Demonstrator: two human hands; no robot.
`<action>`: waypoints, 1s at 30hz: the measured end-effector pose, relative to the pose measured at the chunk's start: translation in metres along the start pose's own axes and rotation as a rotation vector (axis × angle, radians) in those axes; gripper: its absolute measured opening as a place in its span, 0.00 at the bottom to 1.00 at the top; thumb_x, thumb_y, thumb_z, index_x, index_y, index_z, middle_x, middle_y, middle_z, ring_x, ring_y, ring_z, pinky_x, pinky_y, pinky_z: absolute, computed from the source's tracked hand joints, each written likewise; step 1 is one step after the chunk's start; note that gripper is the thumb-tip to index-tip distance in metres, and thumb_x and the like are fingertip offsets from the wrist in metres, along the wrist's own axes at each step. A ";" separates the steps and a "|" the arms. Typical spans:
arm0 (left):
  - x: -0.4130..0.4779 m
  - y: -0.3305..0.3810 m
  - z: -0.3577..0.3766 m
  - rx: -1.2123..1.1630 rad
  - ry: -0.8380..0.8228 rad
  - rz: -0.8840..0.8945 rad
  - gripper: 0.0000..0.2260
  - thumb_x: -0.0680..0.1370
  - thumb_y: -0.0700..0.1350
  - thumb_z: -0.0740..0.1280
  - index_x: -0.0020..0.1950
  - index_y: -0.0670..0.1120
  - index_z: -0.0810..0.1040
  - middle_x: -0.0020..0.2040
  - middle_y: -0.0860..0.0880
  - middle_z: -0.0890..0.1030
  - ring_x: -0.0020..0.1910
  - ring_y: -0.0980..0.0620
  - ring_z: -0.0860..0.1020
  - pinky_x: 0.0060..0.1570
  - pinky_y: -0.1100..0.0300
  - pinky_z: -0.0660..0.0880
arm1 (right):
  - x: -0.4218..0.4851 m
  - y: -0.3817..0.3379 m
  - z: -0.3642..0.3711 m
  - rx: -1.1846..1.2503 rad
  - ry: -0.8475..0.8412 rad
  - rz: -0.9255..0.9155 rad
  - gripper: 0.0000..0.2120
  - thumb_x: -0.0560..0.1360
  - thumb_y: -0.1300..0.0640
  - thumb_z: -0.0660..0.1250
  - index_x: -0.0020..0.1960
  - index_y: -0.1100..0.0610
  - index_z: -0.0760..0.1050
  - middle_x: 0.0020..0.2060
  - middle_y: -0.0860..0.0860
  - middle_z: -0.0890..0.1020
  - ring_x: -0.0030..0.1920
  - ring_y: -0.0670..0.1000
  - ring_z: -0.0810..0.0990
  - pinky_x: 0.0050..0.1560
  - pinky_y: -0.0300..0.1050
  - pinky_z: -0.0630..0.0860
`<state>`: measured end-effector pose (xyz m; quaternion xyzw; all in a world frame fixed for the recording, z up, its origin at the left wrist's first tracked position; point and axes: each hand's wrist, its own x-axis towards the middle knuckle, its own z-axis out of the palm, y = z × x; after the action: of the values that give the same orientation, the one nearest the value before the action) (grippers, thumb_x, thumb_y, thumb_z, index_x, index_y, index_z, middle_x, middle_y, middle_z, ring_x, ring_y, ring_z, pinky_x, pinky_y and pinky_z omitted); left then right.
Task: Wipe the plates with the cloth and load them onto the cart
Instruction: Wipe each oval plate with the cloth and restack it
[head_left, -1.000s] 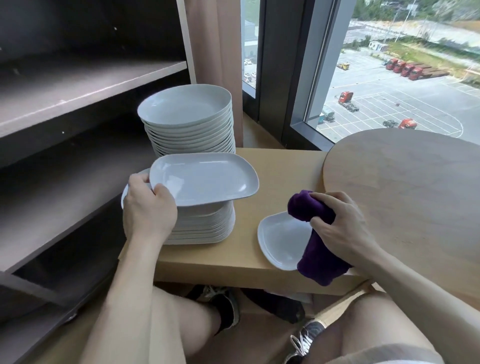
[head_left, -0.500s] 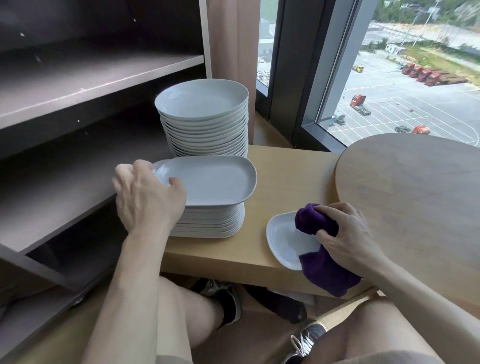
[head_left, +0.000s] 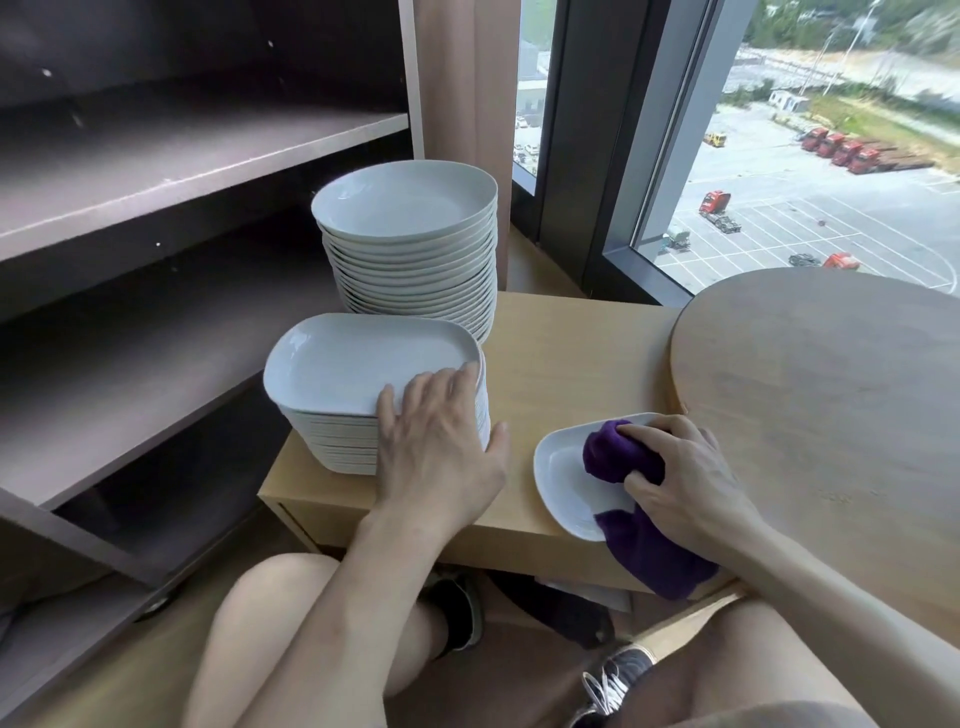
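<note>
Plate (head_left: 563, 470) sits nearest on the bench (head_left: 571, 353) edge, our right hand (head_left: 685, 478) gripping the cloth (head_left: 618, 452) on it, mid-wipe. Our left hand (head_left: 436, 436) rests flat, fingers loose, on the near stack (head_left: 332, 441). Far stack (head_left: 415, 270) waits; cart (head_left: 208, 156) shows none loaded, so we're early.

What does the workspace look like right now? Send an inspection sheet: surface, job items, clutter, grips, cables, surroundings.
Surface: light wooden low table, carrying all the plates.
Job's things: tall stack of white round plates at the back; stack of white rounded-rectangular plates in front of it; single white plate at the front edge, purple cloth on it.
Clutter: nothing seen.
Grips: left hand rests flat on the rectangular stack's right end; right hand grips the cloth, pressing it on the single plate.
Cables: nothing seen.
Surroundings: dark brown shelved unit left; round wooden tabletop right; window beyond.
</note>
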<state>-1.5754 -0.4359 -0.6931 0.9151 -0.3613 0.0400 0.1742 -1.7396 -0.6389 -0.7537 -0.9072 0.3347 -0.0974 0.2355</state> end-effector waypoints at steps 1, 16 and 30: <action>0.000 0.001 -0.001 -0.022 0.046 -0.011 0.26 0.79 0.57 0.62 0.75 0.48 0.66 0.74 0.46 0.69 0.76 0.45 0.62 0.77 0.44 0.56 | 0.000 0.000 -0.001 0.003 0.006 -0.001 0.26 0.74 0.53 0.67 0.71 0.40 0.74 0.64 0.39 0.72 0.65 0.46 0.63 0.61 0.51 0.67; -0.010 0.024 0.091 -0.287 -0.418 -0.021 0.31 0.80 0.49 0.62 0.80 0.54 0.51 0.74 0.48 0.57 0.74 0.46 0.58 0.72 0.49 0.62 | 0.004 -0.003 -0.018 0.011 0.099 0.020 0.24 0.76 0.53 0.67 0.72 0.41 0.74 0.64 0.43 0.73 0.65 0.49 0.65 0.62 0.52 0.69; -0.016 -0.004 0.071 -0.568 -0.531 -0.034 0.46 0.64 0.57 0.81 0.76 0.60 0.60 0.67 0.60 0.63 0.65 0.58 0.67 0.62 0.59 0.67 | 0.004 -0.044 0.022 -0.382 0.015 0.041 0.19 0.78 0.49 0.62 0.68 0.44 0.70 0.67 0.50 0.70 0.67 0.58 0.64 0.60 0.57 0.67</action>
<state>-1.5876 -0.4475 -0.7642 0.8147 -0.3755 -0.3026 0.3220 -1.7040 -0.6039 -0.7512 -0.9277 0.3671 -0.0341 0.0583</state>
